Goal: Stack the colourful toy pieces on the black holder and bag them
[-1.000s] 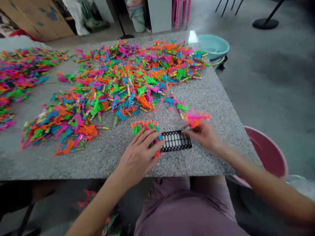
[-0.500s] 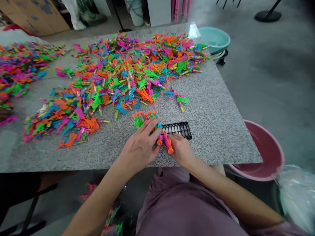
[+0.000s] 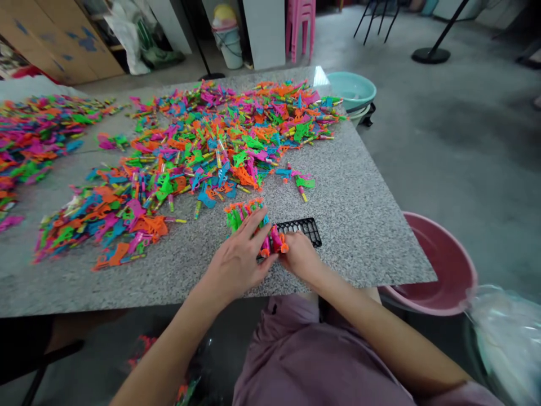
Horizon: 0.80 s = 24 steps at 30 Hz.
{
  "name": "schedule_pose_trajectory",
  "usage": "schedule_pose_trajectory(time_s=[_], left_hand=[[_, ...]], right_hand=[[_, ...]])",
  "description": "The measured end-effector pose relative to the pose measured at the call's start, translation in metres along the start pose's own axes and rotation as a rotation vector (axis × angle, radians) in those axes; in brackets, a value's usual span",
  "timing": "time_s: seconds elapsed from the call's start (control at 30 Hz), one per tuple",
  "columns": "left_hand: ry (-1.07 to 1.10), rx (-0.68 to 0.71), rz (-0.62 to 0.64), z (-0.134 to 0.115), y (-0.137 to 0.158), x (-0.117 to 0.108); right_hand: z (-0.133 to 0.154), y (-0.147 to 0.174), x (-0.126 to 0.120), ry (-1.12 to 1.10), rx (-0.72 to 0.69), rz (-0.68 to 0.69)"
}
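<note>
Your left hand spreads over bright toys on the black rack; your right hand pinches a pink-orange toy there.

Dim, flat light; glare on far table corner; outer edges soft, stretched.

Ctr of frame: rack on tbl, toy row at its L end under L hand, R hand just R of that. Toy pile behind, upper ctr; 2nd pile upper L. Tub lower R, past tbl edge; basin upper R.
</note>
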State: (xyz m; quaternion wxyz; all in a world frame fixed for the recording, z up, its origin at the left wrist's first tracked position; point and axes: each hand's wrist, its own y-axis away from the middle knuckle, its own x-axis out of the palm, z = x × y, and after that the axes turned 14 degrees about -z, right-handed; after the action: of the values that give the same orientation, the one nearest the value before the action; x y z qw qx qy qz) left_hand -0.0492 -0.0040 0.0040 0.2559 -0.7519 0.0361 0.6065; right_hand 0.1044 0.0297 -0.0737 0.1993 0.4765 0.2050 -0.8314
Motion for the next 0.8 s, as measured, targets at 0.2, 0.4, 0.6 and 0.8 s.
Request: schedule_pose_trajectory(time_s=[0.2, 0.4, 0.6, 0.8], left_hand=[[-0.071, 0.045, -0.084, 0.008, 0.003, 0.006], [-0.184, 0.067, -0.135, 0.003, 0.000, 0.005], [-0.139, 0.087, -0.097, 0.002, -0.009, 0.003], [0.012, 0.135, -0.043, 0.016, -0.004, -0.007]], right_hand=[[-0.029, -0.011, -0.021, -0.125, -0.093, 0.118], [-0.095, -0.090, -0.039, 0.114, 0.378, -0.167], [-0.132, -0.094, -0.056, 0.029, 0.522, 0.035], [-0.146, -0.019, -0.074, -0.574, 0.532, -0.030]])
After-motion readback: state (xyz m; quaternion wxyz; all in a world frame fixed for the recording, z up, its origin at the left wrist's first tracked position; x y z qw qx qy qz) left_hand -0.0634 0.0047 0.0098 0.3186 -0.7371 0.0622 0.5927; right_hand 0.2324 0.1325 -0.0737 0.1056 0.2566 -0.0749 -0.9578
